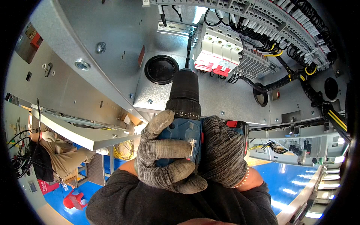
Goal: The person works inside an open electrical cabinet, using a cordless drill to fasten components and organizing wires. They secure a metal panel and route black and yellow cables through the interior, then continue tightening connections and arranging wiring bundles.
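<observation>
Both my hands wear grey knit gloves and clasp a blue and black cordless drill point(184, 112). My left hand point(163, 152) wraps the blue body from the left, thumb up by the numbered collar. My right hand point(224, 150) grips the handle side. The drill's black chuck points up into a grey metal electrical cabinet, and its long bit point(189, 47) reaches a slotted metal mounting rail point(176, 28). Just right of the bit sits a row of white circuit breakers with red tabs point(219, 50).
Rows of grey terminal blocks point(270, 22) with black and yellow wires point(311, 75) fill the upper right. A round black grommet hole point(161, 69) is left of the chuck. The open cabinet door point(60, 75) stands at the left. Another person in beige point(62, 153) sits at lower left on a blue floor point(292, 180).
</observation>
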`<move>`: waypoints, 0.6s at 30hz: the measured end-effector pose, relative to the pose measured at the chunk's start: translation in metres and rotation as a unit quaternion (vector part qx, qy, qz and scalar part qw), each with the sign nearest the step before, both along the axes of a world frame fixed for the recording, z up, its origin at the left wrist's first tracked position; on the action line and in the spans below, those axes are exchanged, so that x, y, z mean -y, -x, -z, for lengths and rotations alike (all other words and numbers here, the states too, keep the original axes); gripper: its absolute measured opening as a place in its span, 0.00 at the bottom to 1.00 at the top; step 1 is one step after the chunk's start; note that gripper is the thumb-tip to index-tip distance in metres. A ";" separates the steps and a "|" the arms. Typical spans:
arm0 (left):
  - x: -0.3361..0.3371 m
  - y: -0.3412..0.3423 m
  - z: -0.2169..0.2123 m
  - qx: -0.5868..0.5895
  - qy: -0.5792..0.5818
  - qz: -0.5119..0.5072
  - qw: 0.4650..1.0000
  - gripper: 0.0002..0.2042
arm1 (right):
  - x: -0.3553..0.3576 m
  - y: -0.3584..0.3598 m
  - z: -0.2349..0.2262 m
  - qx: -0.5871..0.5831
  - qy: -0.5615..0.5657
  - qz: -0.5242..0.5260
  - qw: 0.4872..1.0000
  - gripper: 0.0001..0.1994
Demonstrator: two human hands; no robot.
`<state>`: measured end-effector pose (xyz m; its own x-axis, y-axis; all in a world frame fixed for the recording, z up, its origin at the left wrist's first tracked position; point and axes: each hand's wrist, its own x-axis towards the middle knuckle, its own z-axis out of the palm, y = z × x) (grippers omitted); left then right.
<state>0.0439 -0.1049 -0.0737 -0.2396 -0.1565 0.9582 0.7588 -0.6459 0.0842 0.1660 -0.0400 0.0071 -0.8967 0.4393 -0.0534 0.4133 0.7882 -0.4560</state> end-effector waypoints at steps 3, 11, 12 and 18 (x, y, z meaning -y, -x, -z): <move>0.010 -0.004 -0.003 0.037 0.049 0.020 0.998 0.13 | 0.000 0.000 -0.001 0.010 -0.008 0.002 1.000 0.33; -0.001 -0.006 -0.004 0.050 -0.009 0.002 0.999 0.13 | -0.003 -0.006 0.002 0.022 -0.039 -0.009 0.999 0.35; -0.003 -0.003 -0.003 0.026 -0.018 -0.004 0.999 0.13 | -0.002 -0.005 0.001 0.014 -0.043 -0.011 0.999 0.35; -0.001 -0.008 -0.001 0.064 -0.008 0.007 0.998 0.13 | -0.002 -0.002 0.007 0.000 -0.028 0.000 1.000 0.33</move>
